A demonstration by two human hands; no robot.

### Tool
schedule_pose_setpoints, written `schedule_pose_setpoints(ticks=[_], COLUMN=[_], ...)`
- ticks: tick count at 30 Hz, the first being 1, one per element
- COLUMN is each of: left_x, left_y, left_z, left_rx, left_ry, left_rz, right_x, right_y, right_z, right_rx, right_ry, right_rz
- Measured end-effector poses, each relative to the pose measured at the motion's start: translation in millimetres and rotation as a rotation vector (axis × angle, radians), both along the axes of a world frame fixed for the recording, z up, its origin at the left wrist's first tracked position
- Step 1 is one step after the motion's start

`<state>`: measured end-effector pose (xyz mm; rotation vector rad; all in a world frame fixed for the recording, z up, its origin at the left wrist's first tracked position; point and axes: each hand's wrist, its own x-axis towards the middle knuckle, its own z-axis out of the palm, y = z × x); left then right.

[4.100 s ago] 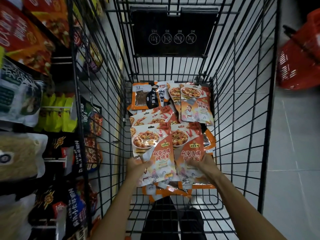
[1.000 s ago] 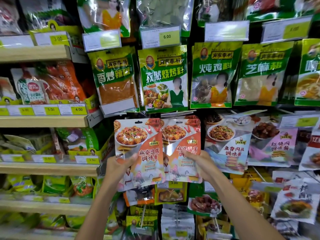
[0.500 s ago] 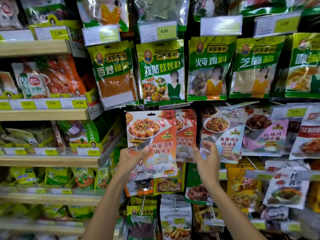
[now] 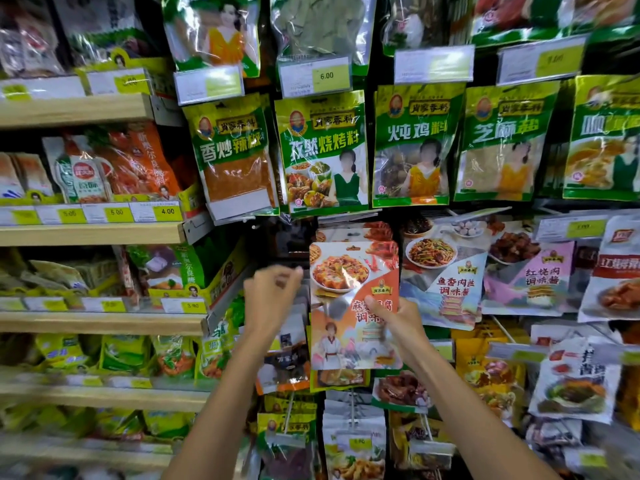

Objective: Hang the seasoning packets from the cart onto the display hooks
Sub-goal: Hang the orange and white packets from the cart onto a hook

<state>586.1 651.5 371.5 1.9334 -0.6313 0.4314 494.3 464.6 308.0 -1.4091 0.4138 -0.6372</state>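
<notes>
An orange-and-white seasoning packet with a tofu dish printed on it is held upright in front of the hanging display. My right hand grips its lower right part, thumb on the front. Just behind and above it shows the top of another orange packet of the same kind; whether it hangs on a hook I cannot tell. My left hand is blurred, just left of the packet's upper edge, fingers curled together with nothing visible in them. The cart is out of view.
A row of green packets hangs directly above, with price tags over them. A white-and-blue packet hangs close on the right. Wooden shelves with bagged goods jut out on the left. More packets hang below.
The two packets I held side by side have slid together into my right hand. My left hand let go and pulled away to the left. Before that, I lifted them from the cart.
</notes>
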Motion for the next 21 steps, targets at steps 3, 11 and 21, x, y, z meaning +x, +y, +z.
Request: schedule_pose_setpoints(ticks=[3,11,21], left_x=[2.5,20.0,60.4], left_y=[9.2,-30.3,-77.4], left_z=[54.5,173.1,219.2], left_rx=[-0.092,0.035,0.389], left_ry=[-0.271,-0.785,-0.976], left_rz=[0.132,0.25,0.35], right_x=[6.0,20.2,24.8], right_y=[-8.3,-17.3,-26.3], right_z=[5.3,21.0,19.5], right_rx=[0.008,-0.019,-0.011], right_ry=[-0.007,-0.024,-0.009], right_rz=[-0.022,-0.005,-0.005])
